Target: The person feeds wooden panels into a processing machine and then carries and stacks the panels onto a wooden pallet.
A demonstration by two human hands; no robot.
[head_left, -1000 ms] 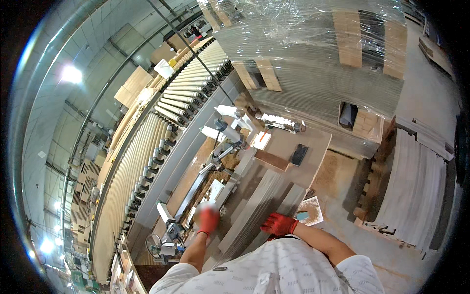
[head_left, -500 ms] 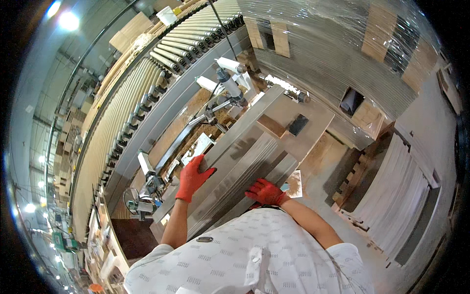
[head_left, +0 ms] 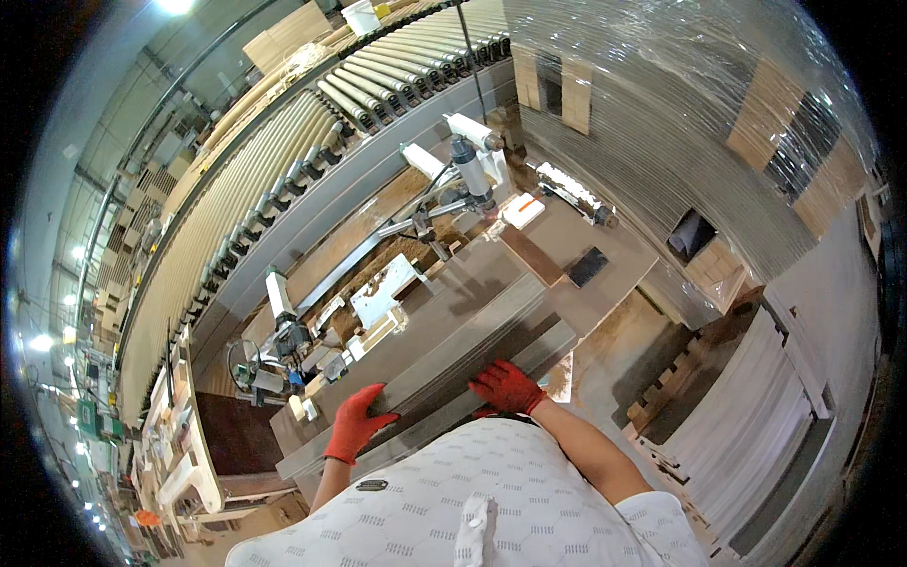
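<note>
Long narrow grey boards (head_left: 472, 326) lie side by side on the worktable in front of me, running from lower left to upper right. My left hand (head_left: 359, 421), in a red glove, is closed on a grey board at the far side of the group, its thumb toward me. My right hand (head_left: 508, 386), also red-gloved, grips the nearer boards, fingers over the top and thumb partly hidden at the near side. Beyond the boards stands a machine with a grey cylinder (head_left: 470, 170) and a motor unit (head_left: 291, 352).
A roller conveyor (head_left: 274, 161) runs behind the machine. At the right rises a tall film-wrapped stack (head_left: 642, 123); more pale boards (head_left: 746, 406) lie stacked below it. A dark rectangular pad (head_left: 588, 267) lies on the table's right part. A wooden bench (head_left: 189, 463) stands at lower left.
The far grey board has come toward me against the others, uncovering table and white blocks near the machine. My left hand has moved nearer with it; my right hand stays on the boards.
</note>
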